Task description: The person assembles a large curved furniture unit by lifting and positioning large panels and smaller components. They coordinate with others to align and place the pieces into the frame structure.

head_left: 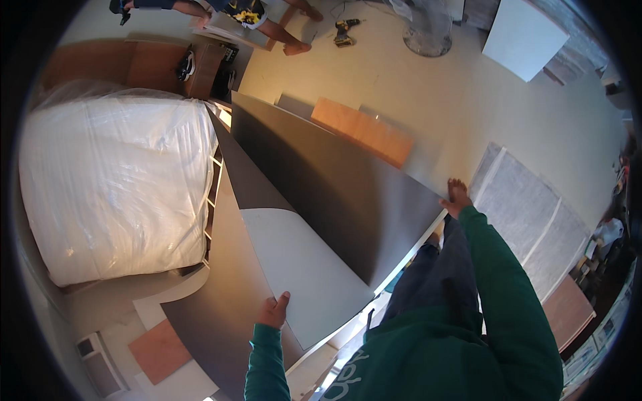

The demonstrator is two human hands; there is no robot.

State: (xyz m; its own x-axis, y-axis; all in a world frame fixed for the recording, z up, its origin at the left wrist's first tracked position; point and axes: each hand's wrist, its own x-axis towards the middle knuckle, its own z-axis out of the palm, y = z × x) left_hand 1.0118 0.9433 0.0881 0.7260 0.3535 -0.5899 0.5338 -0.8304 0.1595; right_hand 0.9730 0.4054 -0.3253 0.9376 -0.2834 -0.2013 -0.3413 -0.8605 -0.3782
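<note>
A large dark grey sheet (321,180) stretches across the middle of the view, standing on edge and leaning. Part of it curls over and shows a pale grey underside (307,274). My left hand (273,311), in a green sleeve, grips the lower edge of the curled part. My right hand (457,198) holds the sheet's right edge, arm stretched out. A white strip runs along the sheet's lower right edge.
A plastic-wrapped mattress (114,180) lies on a bed frame at the left. A wooden board (361,130) lies beyond the sheet. Grey mats (528,214) lie at the right. Another person (247,17), a drill (344,32), a fan (428,33) and a white panel (525,37) are at the top.
</note>
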